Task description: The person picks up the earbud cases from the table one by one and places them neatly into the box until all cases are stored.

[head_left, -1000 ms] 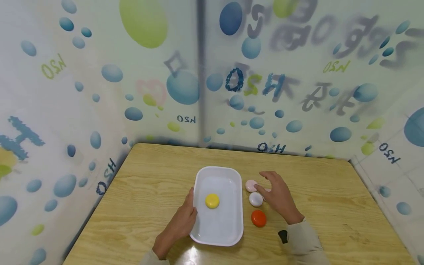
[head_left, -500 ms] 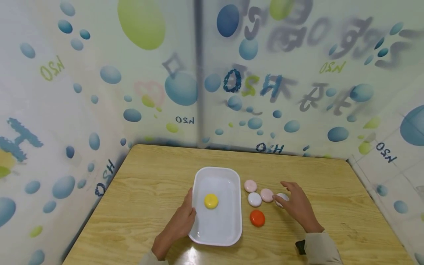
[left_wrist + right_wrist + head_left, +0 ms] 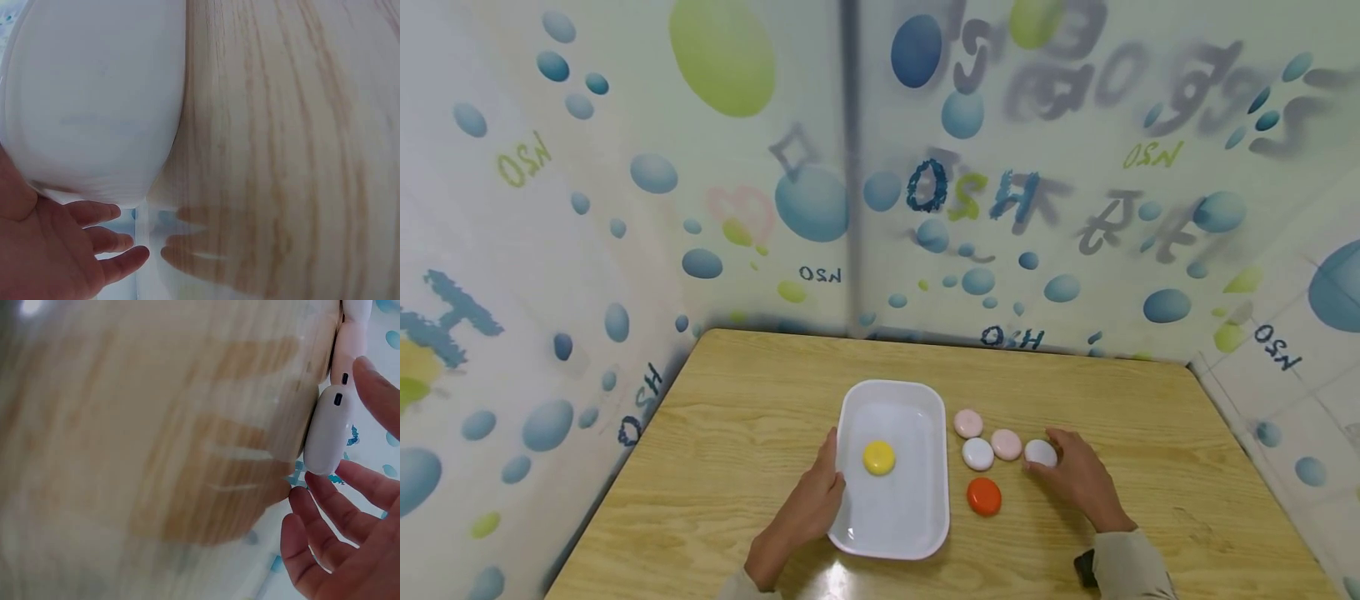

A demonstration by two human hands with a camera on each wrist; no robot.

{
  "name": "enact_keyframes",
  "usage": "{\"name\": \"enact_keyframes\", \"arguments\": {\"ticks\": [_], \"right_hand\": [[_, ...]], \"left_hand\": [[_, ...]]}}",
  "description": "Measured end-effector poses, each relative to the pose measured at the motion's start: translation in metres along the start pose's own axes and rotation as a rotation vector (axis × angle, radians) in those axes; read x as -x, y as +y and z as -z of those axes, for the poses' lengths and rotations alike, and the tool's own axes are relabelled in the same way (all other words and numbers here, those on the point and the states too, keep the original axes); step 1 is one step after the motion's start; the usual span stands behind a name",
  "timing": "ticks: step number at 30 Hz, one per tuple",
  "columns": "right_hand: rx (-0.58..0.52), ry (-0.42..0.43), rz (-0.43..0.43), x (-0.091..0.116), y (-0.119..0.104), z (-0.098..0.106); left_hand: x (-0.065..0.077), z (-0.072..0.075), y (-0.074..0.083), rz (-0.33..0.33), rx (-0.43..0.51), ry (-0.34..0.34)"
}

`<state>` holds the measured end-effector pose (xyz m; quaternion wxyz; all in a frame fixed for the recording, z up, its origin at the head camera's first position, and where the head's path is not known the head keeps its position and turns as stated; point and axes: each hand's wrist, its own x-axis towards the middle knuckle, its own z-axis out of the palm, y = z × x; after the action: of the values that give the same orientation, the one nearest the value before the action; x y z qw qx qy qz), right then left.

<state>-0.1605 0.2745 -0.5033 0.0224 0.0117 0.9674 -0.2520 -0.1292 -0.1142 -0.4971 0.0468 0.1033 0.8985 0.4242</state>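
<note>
A white tray point(image 3: 880, 542) stands mid-table with a yellow round device point(image 3: 879, 457) lying in it. My left hand point(image 3: 808, 500) holds the tray's left side, thumb at the rim; in the left wrist view several fingers extend loosely past its outer wall. To the right of the tray, my right hand point(image 3: 1084, 479) has thumb and fingers around a white round device point(image 3: 1040, 453). The right wrist view shows this white device point(image 3: 329, 431) as pebble-shaped with a small dark slot, fingertips point(image 3: 344, 467) at its lower end and the thumb point(image 3: 375, 387) near its upper end.
Two pink round devices point(image 3: 1006, 444), another white one point(image 3: 978, 454) and a red one point(image 3: 984, 497) lie between the tray and my right hand. The wooden table point(image 3: 760, 392) meets patterned walls point(image 3: 880, 167) at its back edge.
My right hand has moved right, away from the pink and white devices beside the tray, and has closed in around the rightmost white device. The left hand and tray have stayed put.
</note>
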Motion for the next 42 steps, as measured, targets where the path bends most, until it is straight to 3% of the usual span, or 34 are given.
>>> {"name": "enact_keyframes", "arguments": {"ticks": [16,27,33,42], "right_hand": [[0.037,0.005,0.062,0.0,-0.001,0.001],[0.005,-0.001,0.01,-0.005,-0.003,0.002],[-0.021,0.017,0.015,-0.006,-0.014,0.008],[-0.036,0.078,0.088,-0.002,-0.036,0.018]], "left_hand": [[0.0,0.0,-0.001,0.009,0.006,-0.01],[0.001,0.0,0.0,0.008,-0.003,-0.004],[0.001,0.001,-0.002,-0.002,-0.011,-0.015],[0.002,0.001,-0.001,-0.013,0.017,-0.023]]}}
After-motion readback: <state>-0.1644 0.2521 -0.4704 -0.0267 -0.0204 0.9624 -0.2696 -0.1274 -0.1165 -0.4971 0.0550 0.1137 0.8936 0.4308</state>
